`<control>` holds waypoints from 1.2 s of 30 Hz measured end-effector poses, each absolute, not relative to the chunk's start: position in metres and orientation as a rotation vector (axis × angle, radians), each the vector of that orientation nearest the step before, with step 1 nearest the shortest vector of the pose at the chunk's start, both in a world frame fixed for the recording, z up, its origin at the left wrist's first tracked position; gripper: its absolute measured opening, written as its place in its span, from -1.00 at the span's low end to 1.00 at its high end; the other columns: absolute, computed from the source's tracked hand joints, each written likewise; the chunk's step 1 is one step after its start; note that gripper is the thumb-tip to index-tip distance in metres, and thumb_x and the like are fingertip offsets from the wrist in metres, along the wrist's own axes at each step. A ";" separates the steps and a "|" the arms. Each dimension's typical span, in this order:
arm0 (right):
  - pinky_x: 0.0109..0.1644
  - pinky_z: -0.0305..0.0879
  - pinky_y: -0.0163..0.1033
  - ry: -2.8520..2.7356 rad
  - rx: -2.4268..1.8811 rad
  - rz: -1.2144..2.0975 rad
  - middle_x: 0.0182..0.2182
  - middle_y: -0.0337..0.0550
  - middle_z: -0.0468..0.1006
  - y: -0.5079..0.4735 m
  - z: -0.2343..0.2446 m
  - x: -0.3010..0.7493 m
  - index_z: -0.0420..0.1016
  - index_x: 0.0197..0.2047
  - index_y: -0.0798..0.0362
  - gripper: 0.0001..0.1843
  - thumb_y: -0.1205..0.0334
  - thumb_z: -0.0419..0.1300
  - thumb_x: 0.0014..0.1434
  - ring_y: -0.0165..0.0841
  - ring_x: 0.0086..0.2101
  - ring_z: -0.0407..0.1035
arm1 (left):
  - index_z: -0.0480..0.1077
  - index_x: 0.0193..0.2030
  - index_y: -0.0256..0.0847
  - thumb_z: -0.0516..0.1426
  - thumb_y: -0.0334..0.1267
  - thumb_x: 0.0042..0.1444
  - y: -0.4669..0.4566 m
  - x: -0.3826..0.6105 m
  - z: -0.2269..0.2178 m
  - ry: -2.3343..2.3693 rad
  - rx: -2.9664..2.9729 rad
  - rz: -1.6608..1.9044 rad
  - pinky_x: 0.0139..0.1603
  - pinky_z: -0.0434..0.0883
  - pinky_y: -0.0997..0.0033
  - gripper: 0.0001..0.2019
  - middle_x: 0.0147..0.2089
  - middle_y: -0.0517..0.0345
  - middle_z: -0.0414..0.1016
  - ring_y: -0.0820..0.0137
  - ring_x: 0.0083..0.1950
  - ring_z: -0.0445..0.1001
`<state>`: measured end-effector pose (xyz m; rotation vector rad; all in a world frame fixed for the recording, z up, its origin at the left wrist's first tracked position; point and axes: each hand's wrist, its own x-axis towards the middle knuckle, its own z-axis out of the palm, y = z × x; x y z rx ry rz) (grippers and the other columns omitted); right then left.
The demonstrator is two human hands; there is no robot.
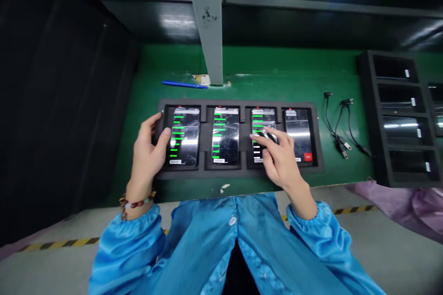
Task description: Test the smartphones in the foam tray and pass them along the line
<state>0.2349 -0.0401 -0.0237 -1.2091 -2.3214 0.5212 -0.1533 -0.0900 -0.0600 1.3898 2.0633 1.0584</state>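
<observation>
A dark foam tray (pixel 202 172) lies on the green bench with several smartphones in its slots. My left hand (pixel 149 152) grips the tray's left end, thumb on top beside the leftmost phone (pixel 186 140). Green lines of text show on that phone and on the second phone (pixel 226 140). My right hand (pixel 282 156) reaches over the third phone (pixel 263 117), fingers apart, index finger at its screen; contact is unclear. The hand hides part of that screen. The rightmost phone (pixel 297 124) shows a mostly dark screen with a red button.
Behind the tray, a blue pen (pixel 184 85) lies near a grey metal post (pixel 211 22). Short black cables (pixel 335 131) lie to the right. Beyond them sits another foam tray (pixel 384 124) with dark devices. A person's pink sleeve (pixel 391 202) shows at right.
</observation>
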 end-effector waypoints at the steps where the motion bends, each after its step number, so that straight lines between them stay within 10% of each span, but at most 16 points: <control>1: 0.46 0.18 0.22 -2.348 -1.175 0.548 0.20 0.00 0.68 -0.039 -0.023 0.224 0.52 0.41 -0.08 -0.45 0.33 0.01 0.47 -0.03 0.43 0.34 | 0.35 0.54 -0.04 0.21 0.08 0.46 -0.090 -0.153 -0.060 2.065 1.388 1.055 0.55 0.43 0.00 -0.40 0.50 -0.05 0.48 0.09 0.45 0.51; 16: 0.54 0.07 0.26 -2.463 -0.969 0.657 -0.03 -0.13 0.80 -0.044 -0.025 0.181 0.51 0.41 -0.09 -0.46 0.35 0.01 0.48 -0.05 0.46 0.32 | 0.36 0.55 0.01 0.19 0.03 0.48 -0.094 -0.153 -0.058 2.038 1.351 1.063 0.57 0.38 0.04 -0.43 0.50 -0.05 0.47 0.08 0.50 0.46; 22: 0.48 0.22 0.28 -2.226 -1.213 0.521 0.31 -0.01 0.61 -0.032 -0.015 0.216 0.62 0.33 -0.13 -0.52 0.19 0.02 0.52 0.00 0.40 0.40 | 0.32 0.58 -0.01 0.16 0.04 0.49 -0.095 -0.157 -0.062 1.981 1.354 1.056 0.57 0.36 -0.06 -0.41 0.54 -0.08 0.43 0.04 0.51 0.44; 36: 0.47 0.35 0.27 -1.526 -1.653 0.485 0.32 -0.05 0.63 -0.021 -0.055 0.345 0.62 0.34 -0.33 -0.55 0.06 0.12 0.49 0.14 0.35 0.49 | 0.01 0.73 0.04 0.28 0.20 0.38 -0.104 -0.170 -0.061 1.826 1.624 0.855 0.75 0.02 -0.23 -0.08 0.75 -0.12 0.02 -0.07 0.76 -0.01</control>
